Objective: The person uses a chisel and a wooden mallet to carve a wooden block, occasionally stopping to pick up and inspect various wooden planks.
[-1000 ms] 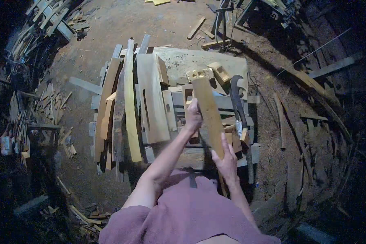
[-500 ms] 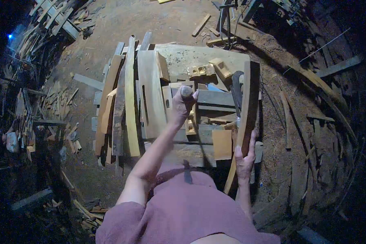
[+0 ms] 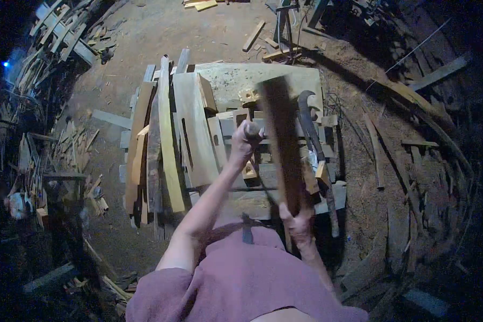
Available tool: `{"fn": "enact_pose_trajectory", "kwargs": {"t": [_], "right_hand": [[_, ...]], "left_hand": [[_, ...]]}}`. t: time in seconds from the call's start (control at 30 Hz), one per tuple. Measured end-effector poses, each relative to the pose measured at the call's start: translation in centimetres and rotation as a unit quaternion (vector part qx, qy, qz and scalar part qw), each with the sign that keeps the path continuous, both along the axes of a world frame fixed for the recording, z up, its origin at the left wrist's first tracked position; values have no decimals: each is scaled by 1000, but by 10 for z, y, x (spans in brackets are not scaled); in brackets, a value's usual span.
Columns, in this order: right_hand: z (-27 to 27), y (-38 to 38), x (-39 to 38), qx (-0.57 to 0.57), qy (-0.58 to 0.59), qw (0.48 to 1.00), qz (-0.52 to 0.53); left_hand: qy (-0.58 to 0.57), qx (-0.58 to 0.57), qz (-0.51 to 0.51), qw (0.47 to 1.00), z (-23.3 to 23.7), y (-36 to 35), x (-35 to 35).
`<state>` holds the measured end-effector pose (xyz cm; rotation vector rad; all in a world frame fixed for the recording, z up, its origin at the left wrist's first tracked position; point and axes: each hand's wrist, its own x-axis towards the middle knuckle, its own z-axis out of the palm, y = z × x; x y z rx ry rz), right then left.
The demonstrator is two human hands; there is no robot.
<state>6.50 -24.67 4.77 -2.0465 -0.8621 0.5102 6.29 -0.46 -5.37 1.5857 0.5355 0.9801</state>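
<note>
My left hand [image 3: 242,147] is closed around an upright chisel handle [image 3: 251,129], whose round top shows above the fist; the blade end is hidden below. It stands over mortised wooden blocks [image 3: 250,170] near the middle of the low bench. My right hand [image 3: 298,220] grips the near end of a long, thick wooden bar [image 3: 283,139]. Slightly smeared by motion, the bar points away from me, just right of the left fist. A hook-ended billhook [image 3: 311,126] lies right of the bar.
Long boards [image 3: 190,129] lie side by side on the bench's left part. A pale slab [image 3: 300,78] forms its far end. Wood scraps [image 3: 99,196] litter the ground to the left, and a curved timber [image 3: 413,102] lies to the right.
My right hand has swung the wooden bar leftward, from the bench's right edge to beside my left fist, uncovering the billhook. My left hand keeps its hold, and the view has shifted slightly.
</note>
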Motion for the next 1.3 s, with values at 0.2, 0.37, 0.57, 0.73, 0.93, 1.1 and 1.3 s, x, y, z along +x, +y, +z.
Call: {"fn": "enact_pose_trajectory", "kwargs": {"t": [0.2,0.37,0.57,0.73,0.93,1.1,1.3], "right_hand": [[22,19,0,-59,-56,996,26],[33,26,-7,53,-38,998,8],[0,34,6,-15,-63,997,47],[24,21,20,39,7,999,-33],[20,14,27,32,-49,997,-59],[23,16,22,6,-70,996,-55],[39,26,-1,84,87,991,-63]], "left_hand": [[44,-3,-35,998,-1,-8,-14],[60,0,-56,997,-2,-9,-12],[35,27,-17,999,-35,2,-21],[22,-52,48,997,-3,29,-19],[11,-144,31,989,23,20,-22],[100,-83,28,991,25,8,-24],[78,-43,12,996,27,2,-13]]}}
